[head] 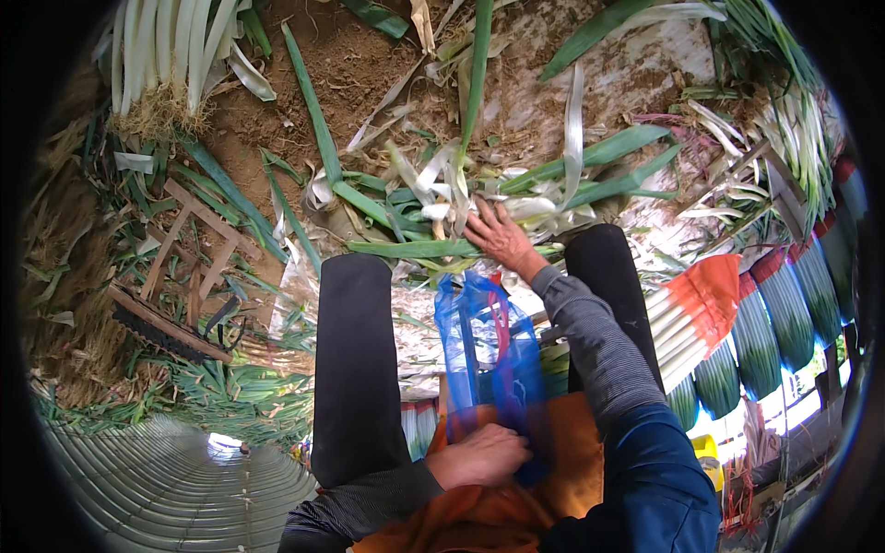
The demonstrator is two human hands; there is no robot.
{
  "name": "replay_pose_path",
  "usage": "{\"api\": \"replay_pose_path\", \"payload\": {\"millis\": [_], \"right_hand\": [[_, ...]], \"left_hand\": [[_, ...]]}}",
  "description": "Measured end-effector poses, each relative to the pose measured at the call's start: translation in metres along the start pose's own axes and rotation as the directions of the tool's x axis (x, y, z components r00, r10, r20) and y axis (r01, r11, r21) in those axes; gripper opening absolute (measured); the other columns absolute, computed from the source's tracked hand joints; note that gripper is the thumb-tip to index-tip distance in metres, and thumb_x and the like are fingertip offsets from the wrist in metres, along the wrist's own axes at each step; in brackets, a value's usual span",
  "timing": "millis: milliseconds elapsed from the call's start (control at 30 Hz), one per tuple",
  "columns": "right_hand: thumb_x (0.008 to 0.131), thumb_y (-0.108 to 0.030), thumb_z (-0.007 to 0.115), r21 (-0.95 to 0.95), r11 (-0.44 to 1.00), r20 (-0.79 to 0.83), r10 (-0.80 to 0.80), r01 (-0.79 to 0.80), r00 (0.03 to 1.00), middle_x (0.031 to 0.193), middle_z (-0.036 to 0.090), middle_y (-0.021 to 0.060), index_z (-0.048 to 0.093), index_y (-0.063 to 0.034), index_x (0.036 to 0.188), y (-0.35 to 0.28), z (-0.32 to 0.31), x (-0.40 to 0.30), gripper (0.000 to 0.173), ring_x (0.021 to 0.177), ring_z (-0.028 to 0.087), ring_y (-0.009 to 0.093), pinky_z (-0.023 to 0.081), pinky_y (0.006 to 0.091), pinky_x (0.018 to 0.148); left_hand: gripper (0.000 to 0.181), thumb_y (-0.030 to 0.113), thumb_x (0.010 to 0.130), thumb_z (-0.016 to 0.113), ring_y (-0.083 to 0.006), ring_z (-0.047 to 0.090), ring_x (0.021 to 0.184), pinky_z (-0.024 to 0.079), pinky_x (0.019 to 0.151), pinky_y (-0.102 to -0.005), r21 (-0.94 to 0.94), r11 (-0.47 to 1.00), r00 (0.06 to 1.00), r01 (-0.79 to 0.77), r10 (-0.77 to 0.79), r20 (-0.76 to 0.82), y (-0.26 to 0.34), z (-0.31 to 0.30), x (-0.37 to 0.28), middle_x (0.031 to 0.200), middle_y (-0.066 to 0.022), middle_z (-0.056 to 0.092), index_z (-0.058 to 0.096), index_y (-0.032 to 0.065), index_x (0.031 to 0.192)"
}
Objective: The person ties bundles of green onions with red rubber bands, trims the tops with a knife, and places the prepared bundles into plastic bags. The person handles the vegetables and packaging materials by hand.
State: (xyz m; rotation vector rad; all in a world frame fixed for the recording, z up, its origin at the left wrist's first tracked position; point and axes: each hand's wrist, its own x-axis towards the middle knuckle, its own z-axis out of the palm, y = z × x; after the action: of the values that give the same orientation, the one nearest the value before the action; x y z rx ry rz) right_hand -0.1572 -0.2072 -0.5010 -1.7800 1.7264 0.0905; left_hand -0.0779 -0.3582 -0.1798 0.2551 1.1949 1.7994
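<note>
My right hand (499,238) rests with spread fingers on loose leek leaves and pale peelings (442,186), between two dark-covered legs (356,345). Lower down, my left hand (480,453) is blurred over my lap, its fingers curled against a translucent blue plastic bag (463,339). Whether it grips the bag is not clear. A pink-red strip shows in the bag. An orange apron or cloth (567,442) covers my lap.
A bundle of rooted leeks (169,55) lies at the upper left. A wooden frame (190,242) and a brush-like piece (166,321) are below it. At the right are leeks in an orange wrapper (709,297) and several green bundles (781,318).
</note>
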Motion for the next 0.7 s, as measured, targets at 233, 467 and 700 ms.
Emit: {"api": "replay_pose_path", "payload": {"millis": [233, 467, 700], "right_hand": [[0.087, -0.015, 0.054, 0.181, 0.983, 0.014, 0.041, -0.043, 0.999, 0.109, 0.055, 0.0089, 0.053, -0.0177, 0.120, 0.067, -0.064, 0.035, 0.034, 0.098, 0.057, 0.025, 0.046, 0.0417, 0.081], [0.086, -0.012, 0.061, 0.100, 0.941, -0.183, 0.337, -0.323, 0.924, 0.124, 0.050, 0.0157, 0.043, -0.0107, 0.134, 0.158, -0.135, 0.052, 0.051, 0.118, 0.049, 0.033, 0.043, 0.0517, 0.097], [0.077, -0.014, 0.066, 0.142, 0.907, -0.144, 0.414, -0.396, 0.899, 0.114, 0.055, 0.0133, 0.051, -0.0092, 0.122, 0.152, -0.110, 0.038, 0.047, 0.115, 0.051, 0.034, 0.043, 0.0500, 0.092]], "left_hand": [[0.039, 0.032, 0.070, 0.076, -0.0308, 0.061, 0.098, 0.050, 0.080, -0.0422, 0.024, 0.999, 0.995, 0.041, -0.043, 0.092, 0.003, -0.003, 0.015, 0.096, -0.0117, 0.062, 0.068, 0.0034, 0.096], [0.035, 0.027, 0.071, 0.074, -0.0302, 0.060, 0.095, 0.049, 0.076, -0.0425, 0.105, 0.991, 0.986, 0.082, -0.096, 0.134, 0.015, -0.009, 0.019, 0.093, -0.0111, 0.060, 0.067, 0.0028, 0.094], [0.022, 0.013, 0.070, 0.067, -0.0292, 0.060, 0.089, 0.049, 0.071, -0.0418, 0.083, 0.996, 0.999, 0.039, -0.040, 0.010, 0.014, -0.009, 0.018, 0.089, -0.0106, 0.057, 0.065, 0.0020, 0.089]]}}
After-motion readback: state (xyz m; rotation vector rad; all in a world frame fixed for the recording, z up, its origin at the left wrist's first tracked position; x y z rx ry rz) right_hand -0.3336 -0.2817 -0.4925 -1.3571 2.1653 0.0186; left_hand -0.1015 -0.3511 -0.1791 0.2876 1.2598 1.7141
